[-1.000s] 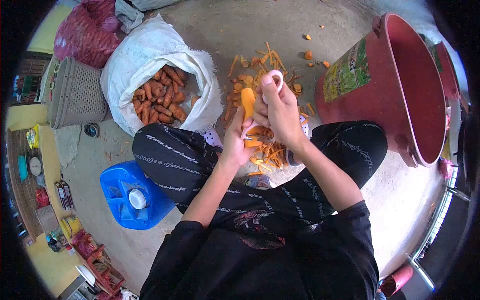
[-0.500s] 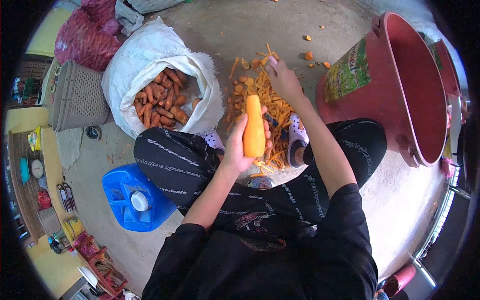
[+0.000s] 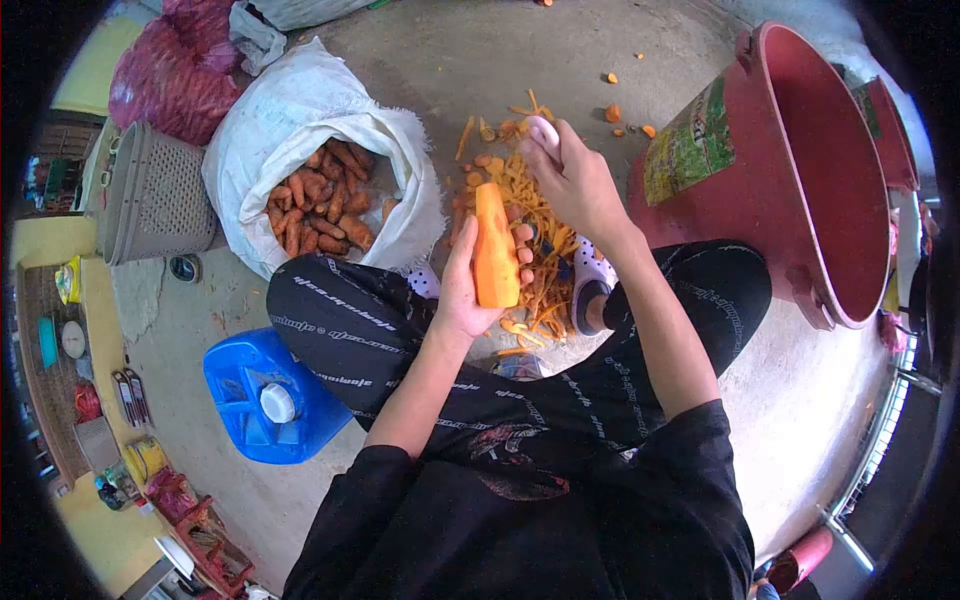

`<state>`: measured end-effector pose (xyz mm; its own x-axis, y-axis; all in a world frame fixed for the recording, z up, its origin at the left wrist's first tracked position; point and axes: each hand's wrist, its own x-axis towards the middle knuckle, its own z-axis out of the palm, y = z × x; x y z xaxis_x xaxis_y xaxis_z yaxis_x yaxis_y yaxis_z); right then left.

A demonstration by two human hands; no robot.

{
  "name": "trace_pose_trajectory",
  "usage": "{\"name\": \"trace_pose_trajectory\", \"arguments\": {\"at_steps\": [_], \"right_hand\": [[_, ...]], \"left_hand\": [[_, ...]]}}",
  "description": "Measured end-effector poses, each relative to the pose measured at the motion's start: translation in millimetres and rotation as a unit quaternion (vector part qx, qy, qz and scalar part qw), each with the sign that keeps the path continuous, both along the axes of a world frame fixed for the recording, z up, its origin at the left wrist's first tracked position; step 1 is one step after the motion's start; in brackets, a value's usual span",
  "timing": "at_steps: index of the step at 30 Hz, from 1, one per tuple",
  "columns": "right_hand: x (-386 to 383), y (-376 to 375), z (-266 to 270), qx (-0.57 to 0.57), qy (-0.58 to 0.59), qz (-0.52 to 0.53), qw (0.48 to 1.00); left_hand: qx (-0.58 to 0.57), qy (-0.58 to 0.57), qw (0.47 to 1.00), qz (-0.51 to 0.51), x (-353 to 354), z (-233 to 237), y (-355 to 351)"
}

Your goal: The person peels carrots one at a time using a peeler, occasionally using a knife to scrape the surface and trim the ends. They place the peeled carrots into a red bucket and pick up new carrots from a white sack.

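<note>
A bare concrete floor (image 3: 600, 40) lay under the seated person, strewn with a heap of orange peelings (image 3: 535, 225) between the knees. The left hand (image 3: 468, 285) was wrapped around a peeled carrot (image 3: 495, 245), holding it upright over the heap, thumb on one side and fingers on the other. At about one o'clock from the carrot, the right hand (image 3: 578, 185) was closed around a pink handle (image 3: 545, 130). Only the handle's tip showed, and the two hands were near each other but apart. At ten o'clock from the hands a white sack (image 3: 300, 100) gaped open on unpeeled carrots (image 3: 320, 200). A big red bucket (image 3: 800, 170) stood at three o'clock, a blue jerrycan (image 3: 265, 395) at seven, and a grey basket (image 3: 150, 190) at nine.
</note>
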<state>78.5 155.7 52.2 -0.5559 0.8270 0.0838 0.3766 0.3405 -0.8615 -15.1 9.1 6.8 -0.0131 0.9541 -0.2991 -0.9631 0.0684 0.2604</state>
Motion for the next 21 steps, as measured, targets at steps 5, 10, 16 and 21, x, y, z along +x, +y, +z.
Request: {"name": "trace_pose_trajectory", "arguments": {"at_steps": [5,10,16,21], "right_hand": [[6,-3,12,-0.003,-0.029,0.007,1.0],[3,-6,9,0.012,-0.016,0.011,1.0],[1,-2,-1,-0.021,0.02,-0.007,1.0],[-4,8,-26,-0.066,0.006,0.016,0.998]], "left_hand": [[0.002,-0.005,1.0,-0.003,-1,-2,0],[0.003,-0.015,1.0,-0.017,-3,3,-1],[-0.029,0.005,1.0,0.006,-4,-3,-1],[-0.066,0.17,0.981,0.065,3,-7,4]]}}
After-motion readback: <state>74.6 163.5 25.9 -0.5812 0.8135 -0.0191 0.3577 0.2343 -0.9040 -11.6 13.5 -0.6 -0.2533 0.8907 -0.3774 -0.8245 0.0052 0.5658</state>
